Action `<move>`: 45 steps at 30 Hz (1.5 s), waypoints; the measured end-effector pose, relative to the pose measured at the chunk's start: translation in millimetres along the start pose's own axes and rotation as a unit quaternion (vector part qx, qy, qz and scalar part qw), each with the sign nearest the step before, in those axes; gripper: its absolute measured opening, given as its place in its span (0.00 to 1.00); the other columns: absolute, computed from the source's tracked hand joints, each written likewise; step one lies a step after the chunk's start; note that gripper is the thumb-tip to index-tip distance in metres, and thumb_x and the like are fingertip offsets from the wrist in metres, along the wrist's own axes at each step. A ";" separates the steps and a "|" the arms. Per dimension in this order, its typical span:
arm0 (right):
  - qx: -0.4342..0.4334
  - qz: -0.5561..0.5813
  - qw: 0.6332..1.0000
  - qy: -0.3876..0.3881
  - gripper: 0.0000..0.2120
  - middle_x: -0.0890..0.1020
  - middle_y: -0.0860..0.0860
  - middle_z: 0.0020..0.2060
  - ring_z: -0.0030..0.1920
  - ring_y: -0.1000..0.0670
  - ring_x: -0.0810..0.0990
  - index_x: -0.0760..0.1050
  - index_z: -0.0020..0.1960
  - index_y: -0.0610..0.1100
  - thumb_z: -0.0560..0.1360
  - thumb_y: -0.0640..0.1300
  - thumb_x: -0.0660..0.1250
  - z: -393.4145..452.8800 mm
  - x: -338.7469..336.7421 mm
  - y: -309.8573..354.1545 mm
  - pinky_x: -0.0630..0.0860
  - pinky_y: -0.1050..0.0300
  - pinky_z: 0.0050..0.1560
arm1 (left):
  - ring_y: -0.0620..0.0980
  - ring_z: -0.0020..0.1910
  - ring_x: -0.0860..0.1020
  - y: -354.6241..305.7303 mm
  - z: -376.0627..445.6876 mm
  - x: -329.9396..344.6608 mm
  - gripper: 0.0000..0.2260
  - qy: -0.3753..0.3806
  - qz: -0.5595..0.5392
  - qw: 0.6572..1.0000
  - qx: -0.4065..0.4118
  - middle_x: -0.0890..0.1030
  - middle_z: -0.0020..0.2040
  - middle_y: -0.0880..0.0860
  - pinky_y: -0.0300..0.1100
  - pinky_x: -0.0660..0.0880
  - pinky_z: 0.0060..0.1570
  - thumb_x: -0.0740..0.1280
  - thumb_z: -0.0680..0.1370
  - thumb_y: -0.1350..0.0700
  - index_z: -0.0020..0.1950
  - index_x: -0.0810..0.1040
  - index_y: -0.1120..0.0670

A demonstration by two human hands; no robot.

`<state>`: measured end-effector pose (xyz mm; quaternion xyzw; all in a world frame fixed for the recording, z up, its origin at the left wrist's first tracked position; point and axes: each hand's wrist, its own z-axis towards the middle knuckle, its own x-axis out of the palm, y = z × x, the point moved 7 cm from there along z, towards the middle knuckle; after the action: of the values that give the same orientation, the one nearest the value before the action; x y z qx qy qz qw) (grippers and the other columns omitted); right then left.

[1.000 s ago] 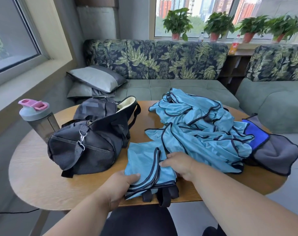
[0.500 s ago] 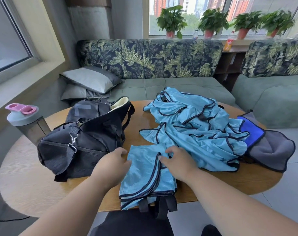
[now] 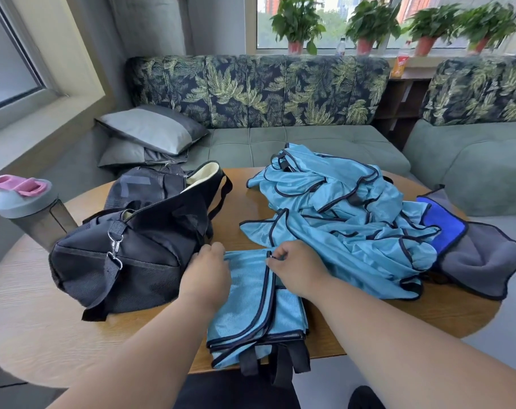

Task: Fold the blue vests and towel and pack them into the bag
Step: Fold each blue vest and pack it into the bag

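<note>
The far edge of the folded vest [image 3: 252,305] at six o'clock is pinched by the right hand [image 3: 298,270] and gripped at its corner by the left hand [image 3: 205,276]. The bag [image 3: 138,240], at nine o'clock, stands open with nothing seen packed inside. At two o'clock the vest pile [image 3: 339,219] remains unfolded, and at three o'clock the towel [image 3: 475,255] is untouched.

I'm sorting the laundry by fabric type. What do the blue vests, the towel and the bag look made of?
Blue vests: thin, slightly shiny synthetic, probably polyester mesh; they catch light and crumple softly, with dark binding on the edges.
Towel: grey and blue plush, likely microfibre; matte, fuzzy nap.
Bag: black woven fabric, perhaps nylon or canvas; visible weave, webbing strap, metal clip.
</note>
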<state>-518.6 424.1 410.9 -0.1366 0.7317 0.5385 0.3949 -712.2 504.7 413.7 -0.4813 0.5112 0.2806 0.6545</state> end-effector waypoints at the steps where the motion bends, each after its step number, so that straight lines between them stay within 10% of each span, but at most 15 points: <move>1: -0.003 -0.011 1.000 -0.002 0.13 0.80 0.52 0.41 0.37 0.51 0.79 0.75 0.38 0.50 0.78 0.54 0.71 2.6 1.3 0.7 0.79 0.54 0.42 | 0.55 0.56 0.75 0.3 -0.3 -0.4 0.04 -0.005 0.000 1.000 -0.007 0.76 0.58 0.54 0.49 0.72 0.55 0.59 0.86 0.54 0.58 0.71 0.53; 8: -0.020 -0.079 0.997 -0.006 0.10 0.73 0.52 0.57 0.42 0.50 0.77 0.78 0.56 0.51 0.80 0.55 0.70 11.7 7.8 2.5 0.71 0.56 0.48 | 0.55 0.56 0.78 4.0 -5.2 -0.6 0.25 -0.018 -0.109 0.992 -0.059 0.80 0.62 0.56 0.48 0.75 0.54 0.62 0.85 0.53 0.80 0.57 0.53; 14: -0.043 -0.147 0.985 0.080 0.37 0.64 0.50 0.76 0.65 0.47 0.78 0.63 0.80 0.55 0.76 0.65 0.71 18.7 10.7 8.9 0.74 0.53 0.64 | 0.58 0.72 0.72 6.7 -12.0 8.2 0.34 0.005 -0.139 0.987 -0.079 0.70 0.76 0.58 0.51 0.68 0.70 0.64 0.84 0.50 0.85 0.51 0.53; 18: -0.045 -0.186 0.973 0.128 0.36 0.70 0.48 0.69 0.63 0.46 0.76 0.72 0.74 0.50 0.73 0.66 0.74 30.8 10.3 12.9 0.75 0.52 0.62 | 0.54 0.55 0.83 15.1 2.2 12.9 0.24 0.069 -0.227 0.961 -0.143 0.81 0.62 0.52 0.47 0.80 0.52 0.65 0.82 0.55 0.78 0.67 0.52; 21: -0.081 -0.219 0.964 0.125 0.24 0.74 0.47 0.54 0.51 0.46 0.74 0.77 0.55 0.43 0.73 0.62 0.75 35.4 7.1 19.5 0.74 0.50 0.51 | 0.53 0.35 0.76 18.2 10.0 14.5 0.08 0.103 -0.348 0.917 -0.165 0.82 0.39 0.51 0.44 0.72 0.35 0.65 0.79 0.60 0.53 0.82 0.59; 29: -0.209 -0.099 0.973 -0.013 0.16 0.70 0.61 0.38 0.43 0.53 0.68 0.68 0.44 0.55 0.76 0.54 0.76 8.0 -31.8 49.7 0.64 0.53 0.45 | 0.51 0.50 0.85 6.0 -2.2 -18.6 0.05 0.069 -0.512 0.844 -0.143 0.87 0.52 0.53 0.44 0.80 0.45 0.67 0.84 0.57 0.58 0.82 0.53; 34: -0.311 -0.110 0.943 -0.037 0.11 0.76 0.60 0.43 0.47 0.53 0.72 0.76 0.45 0.55 0.73 0.50 0.79 -40.1 -37.6 51.1 0.68 0.53 0.52 | 0.45 0.46 0.83 14.5 -48.7 -43.0 0.03 0.046 -0.339 0.939 -0.024 0.86 0.48 0.42 0.40 0.78 0.46 0.71 0.82 0.54 0.51 0.80 0.46; 45: -0.279 -0.106 0.954 0.031 0.11 0.74 0.61 0.52 0.57 0.57 0.72 0.76 0.49 0.55 0.74 0.40 0.69 -97.5 -4.9 -1.8 0.68 0.62 0.62 | 0.29 0.67 0.71 29.8 -106.2 -19.9 0.14 0.020 -0.210 0.973 0.095 0.74 0.65 0.34 0.26 0.63 0.67 0.73 0.74 0.62 0.45 0.79 0.42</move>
<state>-556.2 335.0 423.8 -0.3345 0.5454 0.6719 0.3729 -786.6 421.2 420.7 -0.5187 0.4363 0.0775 0.7311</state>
